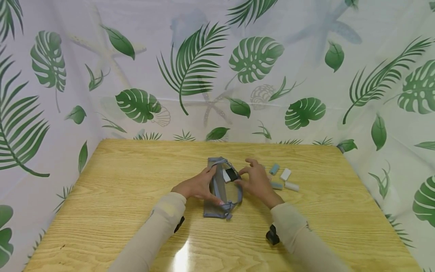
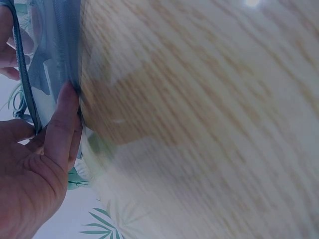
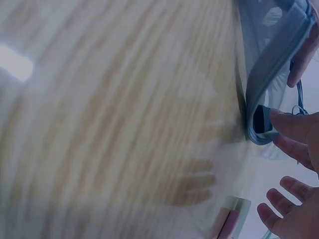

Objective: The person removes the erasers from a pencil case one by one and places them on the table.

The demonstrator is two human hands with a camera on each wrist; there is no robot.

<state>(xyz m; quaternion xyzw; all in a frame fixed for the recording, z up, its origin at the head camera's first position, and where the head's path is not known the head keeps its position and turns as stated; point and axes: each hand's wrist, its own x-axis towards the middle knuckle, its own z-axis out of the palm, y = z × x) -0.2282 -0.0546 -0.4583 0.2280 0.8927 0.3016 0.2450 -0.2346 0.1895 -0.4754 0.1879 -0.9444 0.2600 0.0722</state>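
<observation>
A grey-blue mesh drawstring bag lies on the table with its mouth facing right. My left hand grips its near and far edges, fingers on the far part and thumb by the near cord. Inside the mouth sits a small block, part white and part black. At the mouth's right rim is my right hand, thumb and forefinger pinching the rim beside the dark piece. Its other fingers are spread apart. The left wrist view shows the left fingers against the mesh.
Right of the right hand lie several small pieces: a blue block, a white block, a white roll-shaped piece and a grey-blue piece. A leaf-print cloth hangs behind the wooden table.
</observation>
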